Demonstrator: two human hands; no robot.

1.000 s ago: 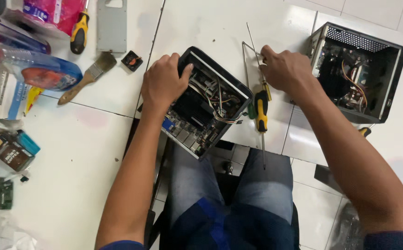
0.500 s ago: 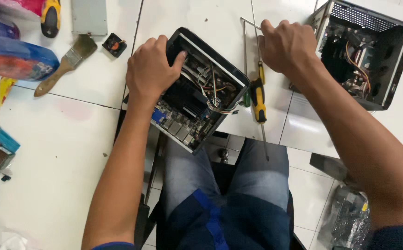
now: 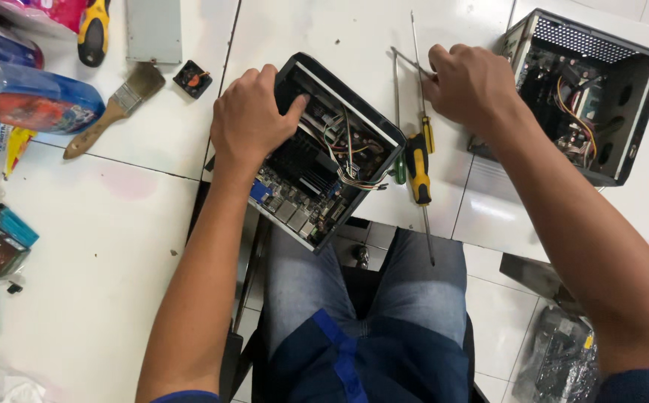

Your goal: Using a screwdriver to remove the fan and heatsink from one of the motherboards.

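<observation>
Gripping open black computer case w/ left hand, fingers curled over rim; right hand, 3 o'clock, pinched thin metal rod on tabletop.

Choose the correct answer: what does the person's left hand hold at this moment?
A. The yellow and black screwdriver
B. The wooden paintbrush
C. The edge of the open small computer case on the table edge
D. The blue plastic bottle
C: the left hand grips the upper edge of the open computer case, with the thumb inside it, while the paintbrush lies untouched further left on the table.
</observation>
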